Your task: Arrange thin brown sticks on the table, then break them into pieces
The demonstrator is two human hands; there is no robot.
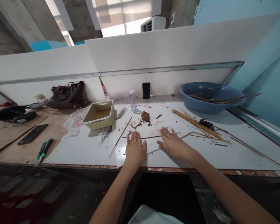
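My left hand (134, 149) lies flat, palm down, on the left part of a thin brown stick (151, 137). Resting on the stick's right part is my right hand (172, 142), also flat with its fingers stretched out. Just beyond the hands sits a lump of brown clay-like paste (145, 116), with crumbs and small broken bits scattered about it. Left of my left hand, another thin brown-coated stick (120, 137) lies slanted on the white board (84, 152). What is under the palms is hidden.
A bundle of tan sticks (198, 124) and a blue basin (210, 96) are at the right. Leftward stand a water bottle (133, 102), a pale yellow tub (100, 123) and thin grey wires (106, 134). A phone (146, 90) leans on the partition; cutters (44, 151) lie far left.
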